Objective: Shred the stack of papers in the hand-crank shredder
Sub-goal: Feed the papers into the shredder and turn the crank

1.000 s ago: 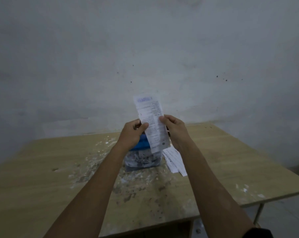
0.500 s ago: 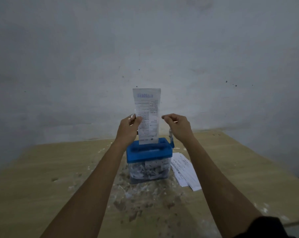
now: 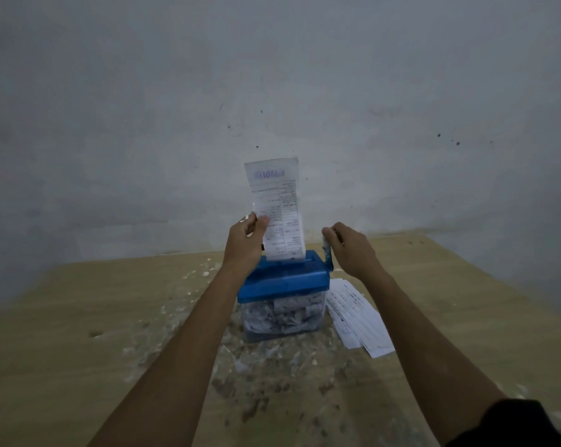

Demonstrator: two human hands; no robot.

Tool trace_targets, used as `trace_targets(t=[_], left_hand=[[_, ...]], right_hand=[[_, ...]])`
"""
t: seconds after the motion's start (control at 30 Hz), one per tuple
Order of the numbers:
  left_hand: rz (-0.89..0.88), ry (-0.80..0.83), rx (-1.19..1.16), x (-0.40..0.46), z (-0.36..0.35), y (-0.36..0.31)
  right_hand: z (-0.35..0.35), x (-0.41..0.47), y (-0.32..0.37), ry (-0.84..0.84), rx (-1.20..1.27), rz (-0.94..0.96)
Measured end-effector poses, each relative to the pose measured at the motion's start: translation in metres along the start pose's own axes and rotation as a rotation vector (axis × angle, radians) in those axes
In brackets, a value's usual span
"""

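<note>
Hand-crank shredder (image 3: 282, 295) sits mid-table, blue lid on top, clear bin below packed with paper shreds; wooden table (image 3: 79, 317) runs under it. Left hand (image 3: 245, 245) at about 11 o'clock of the shredder lid, thumb and fingers pinching a printed paper slip (image 3: 277, 211) by its left edge; slip stands upright, bottom edge down at the slot in the lid, top reaching up toward 12 o'clock against the wall (image 3: 272, 75). Right hand (image 3: 353, 250) at about 1 o'clock of the lid, fingers curled round the top of the crank handle (image 3: 327, 253), which sticks up at the shredder's right side. Stack of papers (image 3: 358, 317) lies flat on the table at 3 to 4 o'clock of the shredder, just beside the bin, sheets fanned a bit. Shred scraps and dust (image 3: 266, 375) scattered on the table from 6 to 10 o'clock of the shredder. Dark sleeve (image 3: 524, 424) at bottom right corner, on the right arm
</note>
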State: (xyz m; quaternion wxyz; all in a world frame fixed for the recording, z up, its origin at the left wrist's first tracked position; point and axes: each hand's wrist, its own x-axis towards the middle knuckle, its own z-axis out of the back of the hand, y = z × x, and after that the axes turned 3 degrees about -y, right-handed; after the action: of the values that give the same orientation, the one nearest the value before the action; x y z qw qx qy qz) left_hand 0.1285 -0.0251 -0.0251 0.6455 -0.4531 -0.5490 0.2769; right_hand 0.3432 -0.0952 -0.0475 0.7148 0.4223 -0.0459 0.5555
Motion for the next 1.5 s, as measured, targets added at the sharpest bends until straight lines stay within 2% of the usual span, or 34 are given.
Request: trace_targets(t=[0.17,0.37,0.5,0.67,0.83,0.9,0.97,1.03,1.2,1.3,1.4,1.5], left_hand=[[0.049,-0.071,0.014,0.004,0.0,0.0],[0.099,-0.065,0.013,0.006,-0.002,-0.002],[0.076,-0.044,0.039,0.007,-0.003,0.001],[-0.059,0.019,0.166,0.002,-0.003,0.009],[-0.111,0.052,0.247,-0.002,-0.003,0.018],[-0.117,0.041,0.252,-0.004,-0.002,0.019],[-0.117,0.025,0.246,-0.004,0.0,0.02],[-0.105,0.017,0.235,-0.004,0.002,0.02],[-0.127,0.04,0.315,-0.005,0.001,0.025],[-0.122,0.101,0.388,-0.003,0.001,0.025],[-0.101,0.172,0.559,0.0,0.003,0.026],[-0.099,0.156,0.596,0.003,0.004,0.024]], right_hand=[[-0.002,0.001,-0.002,0.036,0.033,0.012],[-0.005,0.001,-0.002,0.039,0.05,0.01],[-0.007,0.0,-0.004,0.035,0.046,0.02],[-0.011,0.003,-0.009,0.014,0.08,0.027],[-0.012,0.013,-0.004,0.026,0.102,-0.001],[-0.016,0.017,-0.006,0.099,0.063,-0.061],[-0.027,0.013,-0.019,0.264,-0.056,-0.144],[-0.044,0.001,-0.036,0.351,-0.128,-0.223],[-0.052,-0.024,-0.049,0.32,-0.051,-0.274],[-0.049,-0.034,-0.048,0.369,-0.09,-0.274],[-0.044,-0.045,-0.041,0.37,-0.115,-0.308],[-0.041,-0.053,-0.035,0.349,-0.199,-0.291]])
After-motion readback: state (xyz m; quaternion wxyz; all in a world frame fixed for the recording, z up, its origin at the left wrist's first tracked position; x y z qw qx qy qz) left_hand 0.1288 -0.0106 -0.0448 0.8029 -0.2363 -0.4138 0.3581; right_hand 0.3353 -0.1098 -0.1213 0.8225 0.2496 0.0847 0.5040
